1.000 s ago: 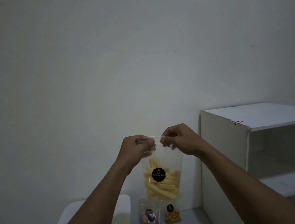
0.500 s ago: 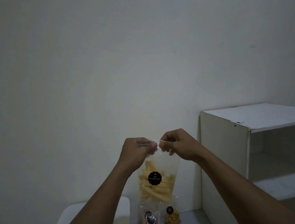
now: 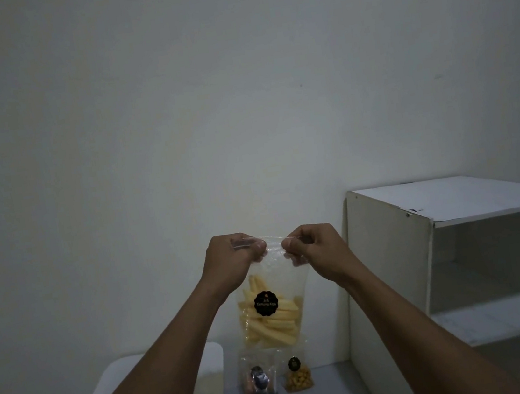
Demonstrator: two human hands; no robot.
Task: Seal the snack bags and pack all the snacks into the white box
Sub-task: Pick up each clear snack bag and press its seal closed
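Observation:
A clear bag of pale yellow snack sticks point(image 3: 274, 318) with a round black label hangs in the air in front of the wall. My left hand point(image 3: 231, 261) pinches the left end of its top strip, and my right hand point(image 3: 313, 249) pinches the right end. Below it on the grey surface stand a clear bag of dark snacks point(image 3: 260, 390) and a smaller bag of golden round snacks point(image 3: 298, 379). The white box point(image 3: 207, 381) sits at the lower left, partly hidden by my left forearm.
A white open shelf unit point(image 3: 462, 268) stands at the right against the plain wall, its shelves bare. The grey surface point(image 3: 333, 393) runs between the box and the shelf unit.
The bag tilted and dipped slightly half a second ago, then came back up a little. My hands have drawn slightly apart along the top strip. The camera view has shifted slightly.

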